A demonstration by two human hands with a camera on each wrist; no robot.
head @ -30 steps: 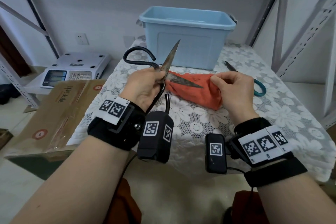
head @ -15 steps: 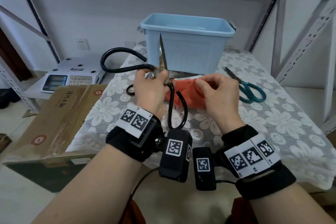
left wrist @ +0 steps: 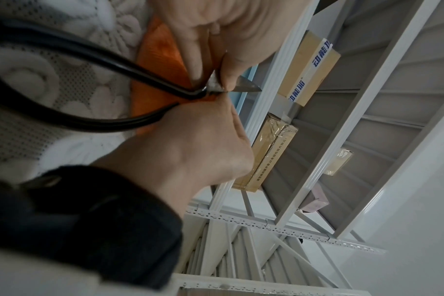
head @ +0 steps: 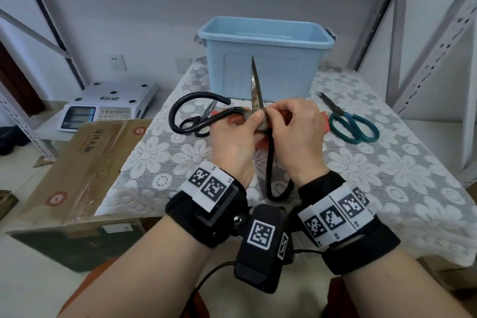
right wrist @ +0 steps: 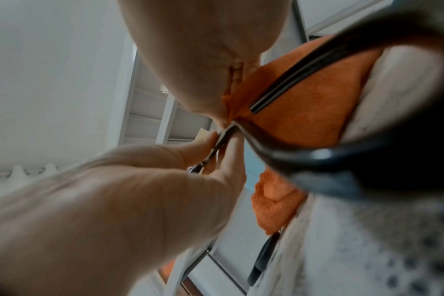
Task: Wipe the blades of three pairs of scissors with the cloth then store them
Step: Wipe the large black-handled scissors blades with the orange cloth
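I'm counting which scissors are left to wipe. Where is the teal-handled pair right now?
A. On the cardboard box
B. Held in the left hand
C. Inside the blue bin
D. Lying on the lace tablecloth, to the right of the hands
D: the teal-handled scissors lie flat on the lace tablecloth, right of the right hand, untouched by either hand.

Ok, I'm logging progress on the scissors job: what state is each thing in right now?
Large black scissors: blades spread open, gripped by both hands.
Orange cloth: under the hands.
Green scissors: closed, on table.
Small black scissors: on table.
Blue bin: open, no lid.
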